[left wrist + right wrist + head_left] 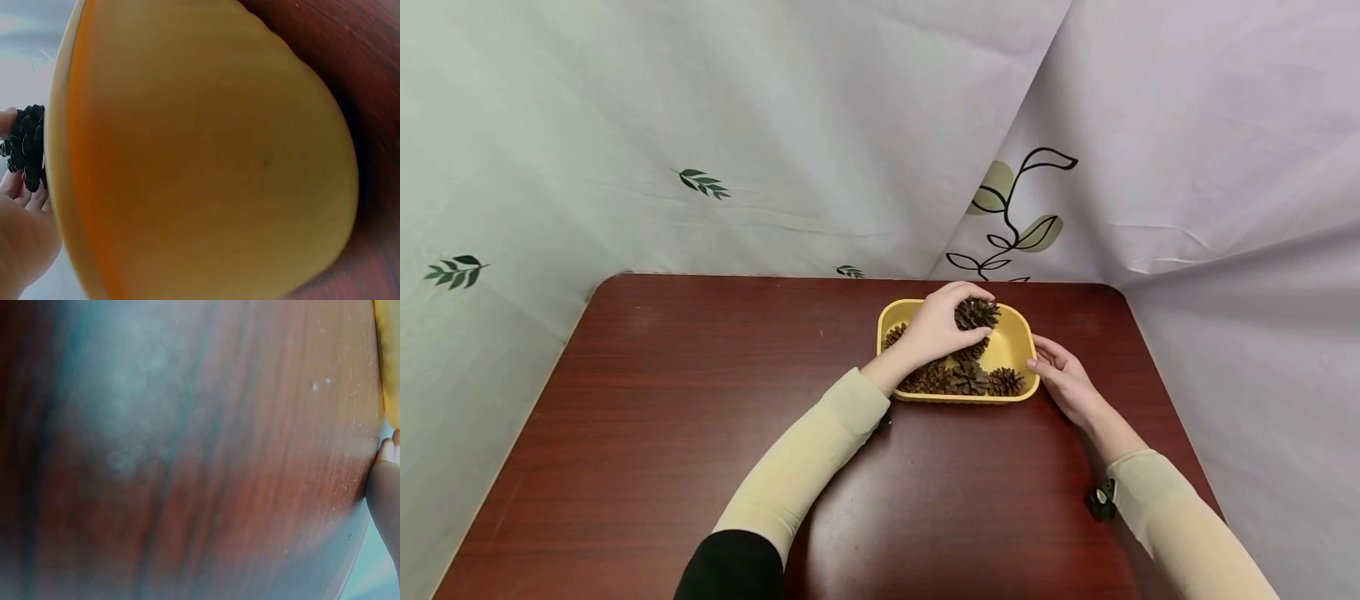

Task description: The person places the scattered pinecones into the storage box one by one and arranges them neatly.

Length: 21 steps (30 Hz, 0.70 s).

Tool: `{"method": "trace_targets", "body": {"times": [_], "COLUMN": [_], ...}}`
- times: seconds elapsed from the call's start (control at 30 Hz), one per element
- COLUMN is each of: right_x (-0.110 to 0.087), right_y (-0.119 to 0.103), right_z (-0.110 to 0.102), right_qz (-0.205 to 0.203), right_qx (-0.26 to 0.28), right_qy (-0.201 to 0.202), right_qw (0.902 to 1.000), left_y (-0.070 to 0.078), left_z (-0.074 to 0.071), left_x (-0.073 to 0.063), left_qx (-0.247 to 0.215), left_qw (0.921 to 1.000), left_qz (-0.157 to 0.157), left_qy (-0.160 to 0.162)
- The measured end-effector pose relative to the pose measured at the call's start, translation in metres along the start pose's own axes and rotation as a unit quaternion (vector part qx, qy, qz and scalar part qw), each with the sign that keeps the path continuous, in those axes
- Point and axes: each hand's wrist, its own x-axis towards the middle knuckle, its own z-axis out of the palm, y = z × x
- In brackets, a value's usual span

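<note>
Over the yellow plastic basin (1013, 343), my left hand (938, 323) holds a brown pine cone (977, 313) between thumb and fingers. In the left wrist view that pine cone (28, 145) shows dark beyond the rim, with fingertips on both sides of it. Several other pine cones (970, 379) lie in the basin, mostly along its near side and left end; the forearm hides part of them. At the basin's right end, my right hand (1070, 385) grips the rim, thumb over the edge and fingers along the outside.
The basin stands on a dark red wooden table (700, 400), near its back edge. A pale cloth (790, 150) with leaf prints hangs behind and beside the table. Small black devices, one (1101, 500) at the right wrist, sit beneath the cream sleeves.
</note>
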Motion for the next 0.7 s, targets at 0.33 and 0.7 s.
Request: {"method": "trace_targets", "body": {"times": [0.33,0.7], "right_x": [0.0,0.001], "right_y": [0.0,0.001], "right_z": [-0.001,-0.002], "right_qz": [-0.004,-0.007], "right_qx": [-0.004,-0.005], "right_qy": [0.0,-0.012], "right_qw": [1.0,0.9999], "left_y": [0.009,0.01], "left_z": [0.017,0.032], "left_x": [0.012,0.022], "left_qx": [0.007,0.01], "left_qw": [0.9999,0.9997], "left_qz": [-0.007,-0.023], "left_qy": [-0.007,-0.007]}}
